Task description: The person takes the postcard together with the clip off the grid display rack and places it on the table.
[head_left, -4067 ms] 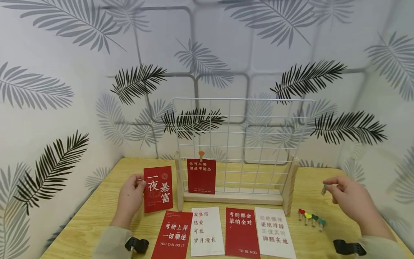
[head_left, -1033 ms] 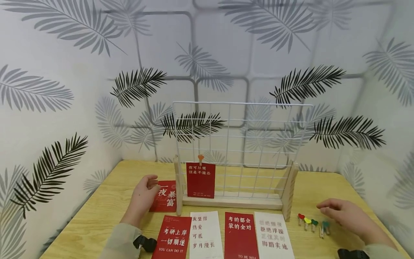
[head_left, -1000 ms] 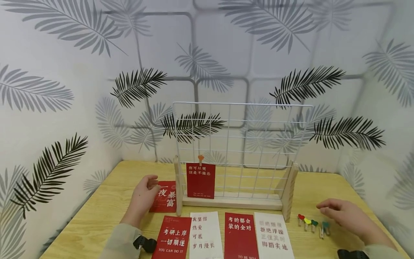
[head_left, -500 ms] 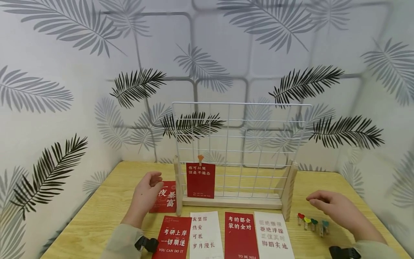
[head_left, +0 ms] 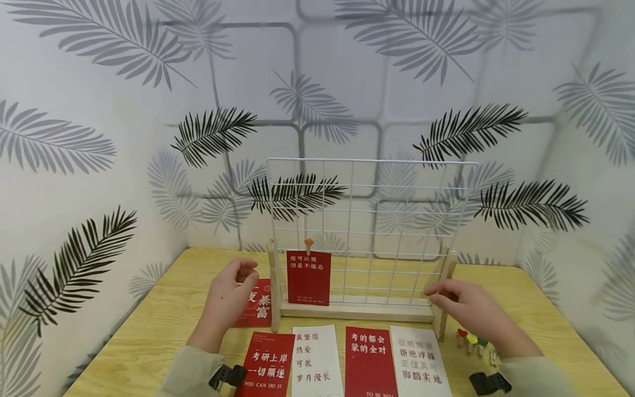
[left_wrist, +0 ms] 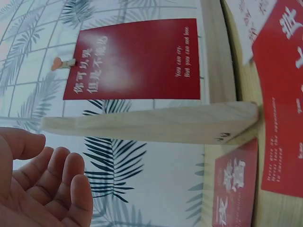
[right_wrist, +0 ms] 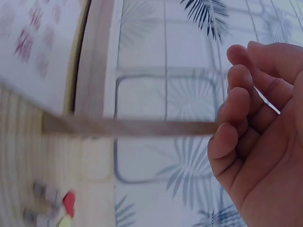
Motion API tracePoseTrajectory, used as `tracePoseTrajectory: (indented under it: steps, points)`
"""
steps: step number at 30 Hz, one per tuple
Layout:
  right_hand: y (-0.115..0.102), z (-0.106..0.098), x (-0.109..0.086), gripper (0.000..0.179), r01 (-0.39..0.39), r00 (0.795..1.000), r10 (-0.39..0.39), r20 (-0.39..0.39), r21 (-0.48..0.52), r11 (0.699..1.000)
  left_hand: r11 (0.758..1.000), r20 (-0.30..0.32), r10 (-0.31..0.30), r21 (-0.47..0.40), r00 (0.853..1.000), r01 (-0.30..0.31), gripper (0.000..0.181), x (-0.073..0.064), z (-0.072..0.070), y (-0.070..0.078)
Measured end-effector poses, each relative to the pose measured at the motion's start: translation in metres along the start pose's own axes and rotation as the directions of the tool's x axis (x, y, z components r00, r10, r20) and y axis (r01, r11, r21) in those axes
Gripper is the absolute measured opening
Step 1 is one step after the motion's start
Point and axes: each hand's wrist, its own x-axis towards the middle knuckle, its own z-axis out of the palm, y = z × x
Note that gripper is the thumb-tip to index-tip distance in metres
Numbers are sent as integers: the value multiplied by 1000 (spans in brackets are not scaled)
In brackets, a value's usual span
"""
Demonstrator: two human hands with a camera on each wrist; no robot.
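Observation:
My left hand [head_left: 228,300] hovers over a red card [head_left: 265,298] lying left of the grid rack, fingers loosely curled around nothing. In the left wrist view its thumb and fingertips [left_wrist: 73,165] are apart, near the rack's wooden left post [left_wrist: 151,120]. The right hand [head_left: 466,309] is in front of the rack's right post, also holding nothing, its fingers loosely bent with thumb near the index finger. On the white wire grid [head_left: 352,161] hangs another red card [head_left: 308,284], held by a clothespin with an orange heart [head_left: 308,243].
Red and white cards lie in a row before the rack's wooden base [head_left: 354,312], including a red card [head_left: 267,347] and a white card [head_left: 315,350]. Small heart clothespins [head_left: 462,333] lie at the right, partly behind the right forearm. A leaf-patterned wall stands behind.
Four seconds ago my left hand held up the red card and my right pinched a clothespin; both now lie on the table. The right hand has since moved left towards the rack.

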Motion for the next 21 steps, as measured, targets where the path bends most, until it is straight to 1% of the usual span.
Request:
tracePoseTrajectory:
  steps: [3,6,9,15,21]
  points:
    - [-18,7,5,22,36,999,-36,3,-10,999,1000,26,25,5,999,-25,25,-4,0,8]
    - [-34,15,11,17,62,998,-61,11,-26,998,1000,47,31,4,998,-31,27,-7,1,16]
    - [-49,24,19,13,109,994,-109,12,-56,992,999,69,36,8,997,-37,30,-11,2,23]
    - [-80,34,37,16,182,983,-183,-2,-117,976,999,112,33,15,993,-35,36,-16,7,35]
    - [-109,42,54,19,225,973,-231,-15,-182,957,998,153,39,44,987,-46,46,-16,16,41]
